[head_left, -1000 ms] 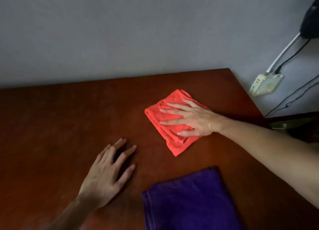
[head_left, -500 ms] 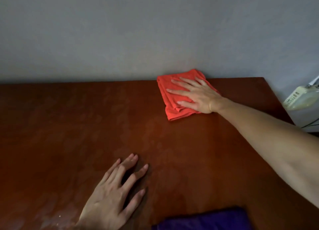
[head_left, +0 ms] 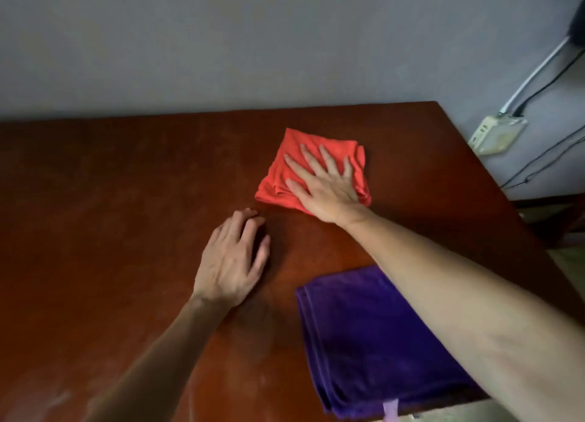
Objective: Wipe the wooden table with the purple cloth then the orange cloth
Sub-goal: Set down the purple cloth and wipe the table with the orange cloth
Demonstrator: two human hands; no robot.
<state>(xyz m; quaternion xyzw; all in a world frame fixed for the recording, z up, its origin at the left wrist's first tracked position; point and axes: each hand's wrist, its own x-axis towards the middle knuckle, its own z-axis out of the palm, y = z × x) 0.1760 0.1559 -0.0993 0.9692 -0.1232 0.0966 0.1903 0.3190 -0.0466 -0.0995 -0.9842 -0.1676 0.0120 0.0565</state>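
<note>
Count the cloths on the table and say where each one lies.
2. The orange cloth lies toward the table's far right, flat under the right hand. The purple cloth lies folded at the near right edge, partly under the right forearm. None other shows.

Orange cloth (head_left: 316, 149), purple cloth (head_left: 364, 333), reddish-brown wooden table (head_left: 126, 200), grey wall (head_left: 221, 41).

right hand (head_left: 326, 189) on one cloth (head_left: 286, 174), far on the table (head_left: 110, 200); second cloth (head_left: 364, 342) nearer, left hand (head_left: 232, 263) beside it
</note>
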